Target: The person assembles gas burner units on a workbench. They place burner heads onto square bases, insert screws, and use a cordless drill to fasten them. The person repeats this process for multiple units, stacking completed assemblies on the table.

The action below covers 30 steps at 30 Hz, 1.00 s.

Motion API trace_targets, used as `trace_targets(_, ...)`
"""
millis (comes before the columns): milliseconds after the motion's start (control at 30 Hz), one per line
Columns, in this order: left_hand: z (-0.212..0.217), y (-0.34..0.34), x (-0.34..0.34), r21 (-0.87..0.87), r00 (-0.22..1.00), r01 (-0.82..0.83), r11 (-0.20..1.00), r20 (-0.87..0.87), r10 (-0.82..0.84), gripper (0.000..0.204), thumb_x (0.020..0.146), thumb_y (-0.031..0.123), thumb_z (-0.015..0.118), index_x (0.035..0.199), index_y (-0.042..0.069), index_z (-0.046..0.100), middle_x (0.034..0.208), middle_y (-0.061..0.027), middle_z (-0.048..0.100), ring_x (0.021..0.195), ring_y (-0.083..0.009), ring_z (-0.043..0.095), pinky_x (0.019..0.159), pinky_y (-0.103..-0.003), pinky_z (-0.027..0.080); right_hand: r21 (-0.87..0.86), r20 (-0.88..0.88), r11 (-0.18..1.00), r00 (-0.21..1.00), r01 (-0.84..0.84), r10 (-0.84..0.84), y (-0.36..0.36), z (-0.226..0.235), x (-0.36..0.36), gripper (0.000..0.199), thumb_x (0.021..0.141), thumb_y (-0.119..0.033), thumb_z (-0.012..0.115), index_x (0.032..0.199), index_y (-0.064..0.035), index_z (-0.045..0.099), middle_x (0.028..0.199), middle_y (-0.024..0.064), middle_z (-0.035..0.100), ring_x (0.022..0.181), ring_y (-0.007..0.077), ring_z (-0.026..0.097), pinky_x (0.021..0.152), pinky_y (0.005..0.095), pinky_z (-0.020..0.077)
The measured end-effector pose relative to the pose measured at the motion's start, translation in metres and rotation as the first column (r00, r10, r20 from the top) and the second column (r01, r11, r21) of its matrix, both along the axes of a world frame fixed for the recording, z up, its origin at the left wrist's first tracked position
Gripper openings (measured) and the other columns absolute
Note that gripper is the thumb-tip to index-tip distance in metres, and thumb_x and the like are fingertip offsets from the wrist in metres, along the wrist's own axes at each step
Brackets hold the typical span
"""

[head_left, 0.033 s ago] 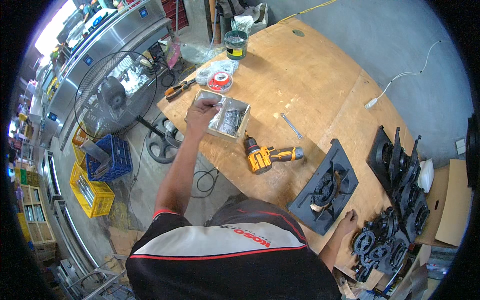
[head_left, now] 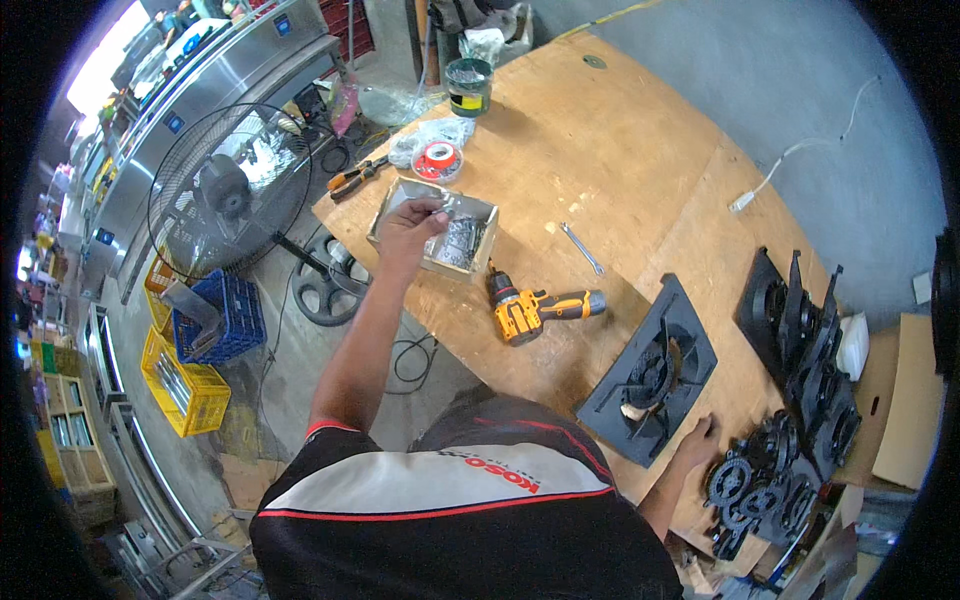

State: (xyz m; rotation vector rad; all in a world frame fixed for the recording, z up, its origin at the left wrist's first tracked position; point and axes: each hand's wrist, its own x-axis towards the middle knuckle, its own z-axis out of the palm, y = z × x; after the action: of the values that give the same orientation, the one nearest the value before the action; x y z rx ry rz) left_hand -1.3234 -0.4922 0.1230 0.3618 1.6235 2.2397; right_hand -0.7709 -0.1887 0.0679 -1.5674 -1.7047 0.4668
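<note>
My left hand (head_left: 411,234) reaches over a small divided box (head_left: 388,205) of loose metal fasteners (head_left: 459,241). Its thumb and fingertips are pinched together; whatever they hold is too small to make out. A yellow and black cordless drill (head_left: 522,316) lies on its side near the box. My right hand (head_left: 696,443) rests at the table's near right, fingers curled, their inner side hidden. It sits between a black stove top plate with a burner ring (head_left: 650,372) and a pile of black cast burners (head_left: 752,490).
A combination wrench (head_left: 582,249) lies mid-table (head_left: 640,150). Pliers (head_left: 357,178), a tub with red tape (head_left: 439,160) and a dark green bucket (head_left: 468,88) stand along the left edge. Black stove grates (head_left: 797,345) lean at the right; a floor fan (head_left: 230,188) stands left.
My left hand has shifted slightly to the right over the box, covering more of the divider. My right hand stays in place.
</note>
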Motion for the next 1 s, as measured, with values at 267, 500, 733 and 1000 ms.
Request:
trace_targets(267,0.026,0.105,0.177,0.239,0.771,0.474,0.848,0.352,-0.530,0.017,0.089,0.000,0.068,0.104,-0.002,0.060,0.094,-0.0099,0.068,0.084,-0.0152,0.066,0.074,-0.027,0.056,-0.127,-0.051,0.650,0.659,-0.750,0.750,-0.093,0.140,-0.169,0.041,0.086,-0.032,0.070,0.118,-0.0072,0.065,0.116,0.0160,0.066,0.109,0.0316,0.062,0.093,0.0400,0.0498)
trace_targets(500,0.045,0.121,0.221,-0.031,0.673,0.733,0.680,0.180,-0.718,0.018,0.086,0.004,0.072,0.101,-0.002,0.063,0.091,-0.0109,0.070,0.076,-0.0139,0.068,0.069,-0.025,0.058,-0.043,-0.351,0.576,0.552,-0.817,0.757,-0.088,0.135,-0.157,0.027,0.087,-0.024,0.070,0.106,-0.0041,0.071,0.097,0.0137,0.068,0.090,0.0292,0.067,0.078,0.0368,0.0525)
trace_targets(733,0.064,0.122,0.233,-0.322,0.769,0.631,0.705,0.145,-0.622,0.017,0.089,0.006,0.069,0.103,-0.002,0.063,0.091,-0.0089,0.069,0.077,-0.0144,0.068,0.067,-0.025,0.057,-0.305,-0.503,0.586,0.649,-0.751,0.571,-0.050,0.100,-0.097,0.023,0.089,-0.015,0.070,0.108,-0.0033,0.071,0.099,0.0083,0.070,0.090,0.0149,0.065,0.080,0.0297,0.0516)
trace_targets(1000,-0.017,0.059,0.215,-0.170,0.779,0.472,0.865,0.540,-0.319,0.021,0.096,0.014,0.052,0.112,0.003,0.058,0.089,-0.0051,0.063,0.075,-0.0157,0.062,0.067,-0.029,0.052,-0.410,-0.130,0.411,0.498,-0.814,0.857,-0.026,0.036,-0.077,0.022,0.085,-0.022,0.067,0.103,-0.0100,0.073,0.097,0.0175,0.070,0.091,0.0354,0.065,0.083,0.0442,0.0512)
